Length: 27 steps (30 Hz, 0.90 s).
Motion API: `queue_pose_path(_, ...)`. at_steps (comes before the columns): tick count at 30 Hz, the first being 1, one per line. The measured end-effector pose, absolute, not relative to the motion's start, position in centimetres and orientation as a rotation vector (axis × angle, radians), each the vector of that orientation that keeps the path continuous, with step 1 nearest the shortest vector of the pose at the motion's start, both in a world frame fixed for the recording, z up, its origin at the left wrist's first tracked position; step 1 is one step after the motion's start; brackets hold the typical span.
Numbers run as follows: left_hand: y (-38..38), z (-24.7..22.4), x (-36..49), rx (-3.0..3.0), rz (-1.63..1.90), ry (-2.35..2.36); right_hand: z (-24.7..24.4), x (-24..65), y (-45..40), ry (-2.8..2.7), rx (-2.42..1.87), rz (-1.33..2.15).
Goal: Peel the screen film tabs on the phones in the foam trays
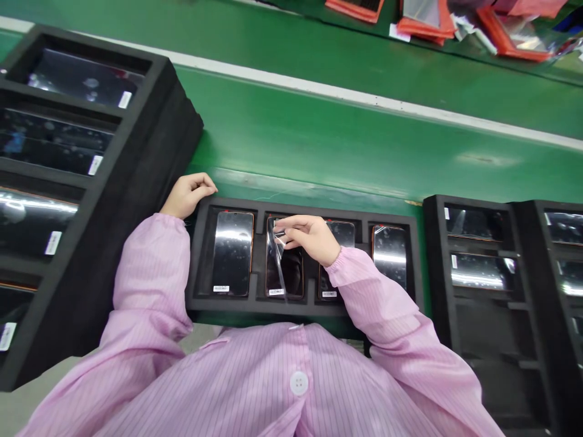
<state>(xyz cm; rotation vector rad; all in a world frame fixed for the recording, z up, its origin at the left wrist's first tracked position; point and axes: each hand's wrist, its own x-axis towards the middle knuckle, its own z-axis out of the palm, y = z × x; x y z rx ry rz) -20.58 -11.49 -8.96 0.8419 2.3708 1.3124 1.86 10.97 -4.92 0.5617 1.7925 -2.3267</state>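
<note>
In front of me lies a black foam tray [228, 305] with phones in its slots, some with white labels. My right hand [312, 237] is closed over the second phone [292, 276] from the left. Between its fingertips is a clear protective film [279, 267], lifted and folded along that phone's left side. My left hand [189, 194] is at the tray's upper left corner, its fingers curled in with nothing visible in them. Beside it is the first phone [233, 252]. My right hand and forearm partly cover the third phone [344, 233] and the fourth phone [389, 255].
A tall stack of black foam trays [150, 152] with phones stands at the left. More foam trays [485, 244] with phones stand at the right. Across the green bench [319, 145] runs a white strip [346, 93]. Red-edged pieces [428, 27] lie at the top right.
</note>
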Motion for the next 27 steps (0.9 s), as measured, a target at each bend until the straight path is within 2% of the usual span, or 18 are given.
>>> queue_pose_path(8, -11.5, -8.9, -20.5, 0.844, 1.319, 2.374, -4.9, 2.0, 11.9, 2.124, 0.421, -2.184)
queue_pose_path(15, -11.4, -9.0, -20.6, 0.832, 1.359, 2.318, -4.3, 2.2, 12.9, 2.849, -0.231, -1.533)
queue_pose_path(23, -11.4, -9.0, -20.7, 0.848, 1.370, 2.315, -4.3, 1.9, 14.2, 2.799, -0.345, -1.449)
queue_pose_path(27, -11.4, -9.0, -20.7, 0.856, 1.350, 2.324, -4.3, 1.9, 14.4, 2.712, -0.266, -1.500)
